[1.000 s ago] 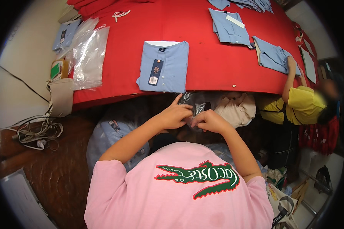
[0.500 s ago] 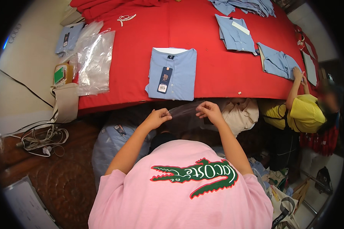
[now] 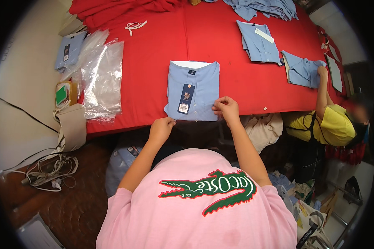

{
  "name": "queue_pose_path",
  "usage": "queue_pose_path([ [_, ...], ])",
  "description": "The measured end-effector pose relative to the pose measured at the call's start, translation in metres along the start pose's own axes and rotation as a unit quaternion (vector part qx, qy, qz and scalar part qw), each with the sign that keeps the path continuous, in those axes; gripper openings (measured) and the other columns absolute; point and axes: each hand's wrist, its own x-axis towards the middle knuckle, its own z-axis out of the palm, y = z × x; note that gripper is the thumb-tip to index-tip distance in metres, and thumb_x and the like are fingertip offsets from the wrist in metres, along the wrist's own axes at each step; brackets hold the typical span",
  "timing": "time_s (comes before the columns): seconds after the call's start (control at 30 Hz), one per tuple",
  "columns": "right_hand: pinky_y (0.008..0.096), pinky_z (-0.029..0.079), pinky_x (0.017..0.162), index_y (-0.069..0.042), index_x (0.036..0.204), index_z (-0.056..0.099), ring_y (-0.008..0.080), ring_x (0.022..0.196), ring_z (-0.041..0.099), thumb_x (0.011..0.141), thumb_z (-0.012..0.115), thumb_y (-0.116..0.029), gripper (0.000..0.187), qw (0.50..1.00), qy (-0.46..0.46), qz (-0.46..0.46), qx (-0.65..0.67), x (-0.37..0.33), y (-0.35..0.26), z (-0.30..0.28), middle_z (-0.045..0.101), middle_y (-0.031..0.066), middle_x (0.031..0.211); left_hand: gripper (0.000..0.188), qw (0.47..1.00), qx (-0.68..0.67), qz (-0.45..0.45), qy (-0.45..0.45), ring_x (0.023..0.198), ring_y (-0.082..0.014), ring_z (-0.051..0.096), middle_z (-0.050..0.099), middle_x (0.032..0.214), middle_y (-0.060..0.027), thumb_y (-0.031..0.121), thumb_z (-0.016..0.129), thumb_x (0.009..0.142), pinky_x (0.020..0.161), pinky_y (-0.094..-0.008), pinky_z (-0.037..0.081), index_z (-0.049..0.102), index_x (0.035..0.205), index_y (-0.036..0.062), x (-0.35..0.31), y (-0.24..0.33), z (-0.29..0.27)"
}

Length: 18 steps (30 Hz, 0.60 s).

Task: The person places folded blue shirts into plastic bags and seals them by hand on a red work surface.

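A folded light blue button-front shirt [image 3: 205,93] lies at the table's near edge, with a dark blue hang tag [image 3: 186,98] on its front. My left hand [image 3: 160,130] is closed in a pinch by the shirt's lower left corner. Beside its lower right edge, my right hand [image 3: 227,110] also pinches, fingertips at the shirt's side. Between the hands, a thin clear plastic bag [image 3: 197,129] shows only faintly below the shirt's hem. How far its film reaches over the shirt is hard to see.
Clear plastic bags [image 3: 104,79] lie on the red-covered table [image 3: 147,83] at left, near another folded shirt [image 3: 70,50]. More blue shirts [image 3: 259,43] lie at the right, where a person in yellow [image 3: 332,126] handles one. Cables [image 3: 52,170] tangle at lower left.
Both hands have moved with the clear bag to the shirt's lower edge, the right one up along its side. The view has shifted slightly, and the person in yellow has moved an arm.
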Motion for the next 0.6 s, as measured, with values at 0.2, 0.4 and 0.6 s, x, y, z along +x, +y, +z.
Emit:
queue_pose_path([
  [0.2,0.0272,0.061,0.061,0.004,0.098,0.071,0.0155,0.073,0.074,0.095,0.074,0.002,0.005,0.998,0.024,-0.025,-0.054,0.008,0.003,0.015,0.073,0.0108,0.084,0.007,0.980,-0.027,0.095,0.173,0.078,-0.0356,0.069,0.067,0.085,-0.0180,0.001,0.073,0.091,0.080,-0.0450,0.056,0.066,0.088,-0.0015,0.020,-0.017,-0.007],
  [0.4,0.0287,0.060,0.064,0.005,0.101,0.071,0.0157,0.070,0.072,0.095,0.075,0.001,0.008,0.998,0.056,-0.014,-0.002,0.018,0.017,0.011,0.074,0.0116,0.084,0.011,0.838,-0.523,-0.149,-0.031,0.090,-0.0118,0.064,0.066,0.092,-0.0037,0.005,0.071,0.099,0.083,-0.0279,0.054,0.061,0.095,0.0062,0.063,-0.035,0.009],
  [0.6,0.0302,0.061,0.068,0.004,0.103,0.070,0.0166,0.074,0.073,0.097,0.073,0.000,0.008,1.000,-0.007,0.013,-0.018,0.001,0.022,-0.014,0.074,0.0125,0.088,0.013,0.820,-0.551,-0.089,-0.127,0.091,-0.0120,0.066,0.068,0.095,-0.0025,0.006,0.071,0.102,0.085,-0.0272,0.054,0.059,0.096,0.0081,0.030,-0.048,0.008],
])
